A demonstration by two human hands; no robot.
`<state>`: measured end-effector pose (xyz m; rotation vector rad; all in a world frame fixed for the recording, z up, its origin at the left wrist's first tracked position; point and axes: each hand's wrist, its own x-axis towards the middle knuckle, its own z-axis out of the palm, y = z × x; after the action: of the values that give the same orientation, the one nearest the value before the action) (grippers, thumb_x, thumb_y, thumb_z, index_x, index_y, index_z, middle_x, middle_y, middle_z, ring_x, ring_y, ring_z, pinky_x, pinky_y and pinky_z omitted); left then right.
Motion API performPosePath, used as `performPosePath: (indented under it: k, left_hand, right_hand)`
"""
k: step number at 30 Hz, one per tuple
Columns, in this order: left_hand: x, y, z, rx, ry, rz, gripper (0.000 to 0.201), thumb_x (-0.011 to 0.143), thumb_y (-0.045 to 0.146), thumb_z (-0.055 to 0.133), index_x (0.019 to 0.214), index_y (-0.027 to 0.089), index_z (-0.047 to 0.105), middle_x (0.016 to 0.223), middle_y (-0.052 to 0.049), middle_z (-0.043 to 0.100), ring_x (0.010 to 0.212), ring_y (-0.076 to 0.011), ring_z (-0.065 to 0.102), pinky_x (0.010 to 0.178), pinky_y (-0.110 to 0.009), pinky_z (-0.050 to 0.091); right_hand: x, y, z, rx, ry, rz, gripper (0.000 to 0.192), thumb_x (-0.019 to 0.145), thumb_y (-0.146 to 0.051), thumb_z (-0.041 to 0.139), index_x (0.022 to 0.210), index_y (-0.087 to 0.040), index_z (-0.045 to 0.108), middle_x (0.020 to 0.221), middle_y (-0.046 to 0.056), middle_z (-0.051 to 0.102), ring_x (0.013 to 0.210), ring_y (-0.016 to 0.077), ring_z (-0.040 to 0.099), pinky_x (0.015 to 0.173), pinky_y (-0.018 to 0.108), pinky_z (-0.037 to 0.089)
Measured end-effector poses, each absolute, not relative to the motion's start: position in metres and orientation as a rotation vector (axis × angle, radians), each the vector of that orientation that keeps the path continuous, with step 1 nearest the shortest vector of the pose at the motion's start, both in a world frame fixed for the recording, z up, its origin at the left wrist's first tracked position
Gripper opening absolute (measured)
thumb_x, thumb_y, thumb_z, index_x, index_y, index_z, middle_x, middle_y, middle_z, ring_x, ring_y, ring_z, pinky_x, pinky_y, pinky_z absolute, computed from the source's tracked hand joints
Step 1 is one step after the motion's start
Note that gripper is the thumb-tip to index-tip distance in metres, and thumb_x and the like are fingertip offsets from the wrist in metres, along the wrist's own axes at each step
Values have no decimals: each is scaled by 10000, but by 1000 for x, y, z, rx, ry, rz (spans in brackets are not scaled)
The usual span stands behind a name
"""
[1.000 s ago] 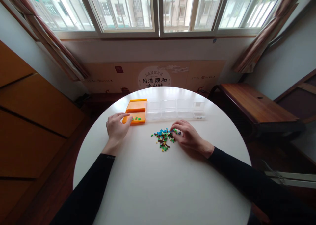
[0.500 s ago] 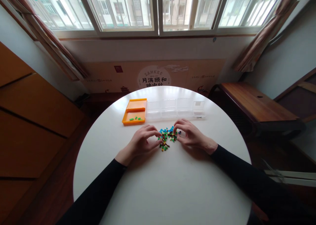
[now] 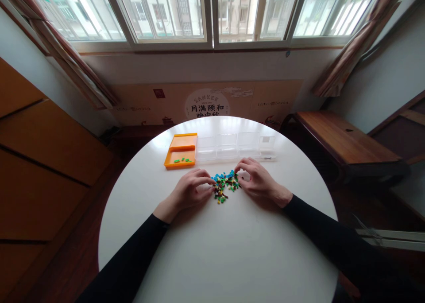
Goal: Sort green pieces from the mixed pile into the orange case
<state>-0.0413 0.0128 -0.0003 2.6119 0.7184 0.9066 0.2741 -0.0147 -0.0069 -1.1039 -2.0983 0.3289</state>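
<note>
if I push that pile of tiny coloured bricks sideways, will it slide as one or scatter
Probably scatter: the pile of tiny bricks is loose, separate pieces on a smooth white table. They look light and blocky, so they should slide rather than roll.

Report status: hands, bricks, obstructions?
Left hand, right hand flank pile of small multicoloured plastic bricks, fingertips touching. Grip unclear. Orange plastic tray apart.

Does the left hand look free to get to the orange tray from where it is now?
Probably yes. The left hand rests at the pile of small bricks, and the orange tray sits just beyond it, with only bare white table between them.
</note>
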Motion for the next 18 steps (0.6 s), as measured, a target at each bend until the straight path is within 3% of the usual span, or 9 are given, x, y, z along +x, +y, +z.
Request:
performPosePath:
  k: [4,10,18]
  left_hand:
    - [-41,12,1,2607,734,902,98,987,264,786,1060,265,851,1005,-54,772,880,-190,713,830,-328,582]
    - [-42,13,-2,2598,754,902,103,975,249,796,1058,274,851,1005,-48,773,885,-190,713,839,-326,580]
    - [-42,13,-3,2596,761,903,95,1001,272,772,1052,272,852,1006,-56,776,879,-189,715,825,-325,583]
  right_hand:
    - [273,-14,-8,-1133,-2094,303,191,887,-98,739,1005,-248,728,1026,50,728,1007,270,665,955,429,523]
    - [276,-11,-13,-1145,-2099,312,284,865,-1,682,996,-245,742,1016,47,724,991,258,671,948,415,523]
    - [277,-8,-18,-1132,-2063,336,114,988,-129,731,974,-240,755,998,53,732,971,253,677,944,429,526]
